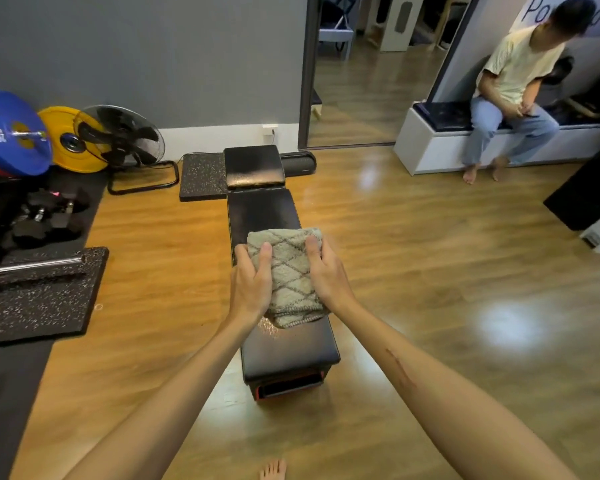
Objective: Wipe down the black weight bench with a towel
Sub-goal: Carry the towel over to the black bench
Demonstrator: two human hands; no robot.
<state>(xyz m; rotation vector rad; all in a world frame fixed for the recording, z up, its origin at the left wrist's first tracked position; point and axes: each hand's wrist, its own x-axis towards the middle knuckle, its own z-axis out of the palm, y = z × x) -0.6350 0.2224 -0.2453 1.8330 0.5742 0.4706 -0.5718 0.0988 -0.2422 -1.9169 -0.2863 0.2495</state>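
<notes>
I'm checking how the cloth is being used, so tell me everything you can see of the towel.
The towel is beige and fluffy, crossed by a darker diamond-line pattern, with a stitched hem at its near edge. It is folded into a thick pad and lies flat on the black weight bench, about midway along it, spanning nearly its full width. The left hand grips its left side and the right hand grips its right side, thumbs on top.

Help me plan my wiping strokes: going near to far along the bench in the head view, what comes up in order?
Bare foot → near end of the black weight bench → folded towel gripped by left hand and right hand → far raised pad → wall socket.
</notes>
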